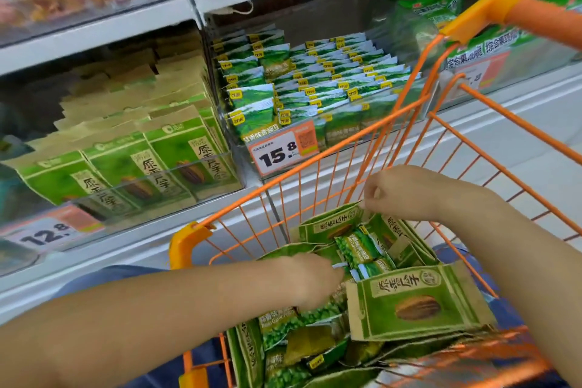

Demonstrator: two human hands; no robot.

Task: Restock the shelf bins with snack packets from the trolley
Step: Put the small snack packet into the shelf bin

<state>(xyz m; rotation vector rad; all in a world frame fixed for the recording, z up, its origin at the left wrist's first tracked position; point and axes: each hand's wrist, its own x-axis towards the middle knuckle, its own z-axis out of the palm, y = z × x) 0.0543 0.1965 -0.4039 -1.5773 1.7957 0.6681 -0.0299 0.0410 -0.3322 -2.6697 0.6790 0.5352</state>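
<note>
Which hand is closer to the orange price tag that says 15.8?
Right. The right hand pinches a packet's top edge at the far end of the trolley, just below the price tag. The left hand is lower, down among the packets.

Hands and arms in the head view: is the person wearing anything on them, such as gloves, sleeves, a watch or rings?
Nothing shows. The left hand and right hand are bare, without gloves, and no ring is visible. Both forearms are uncovered as far as the frame edge, with no sleeve, watch or wristband in sight.
</note>
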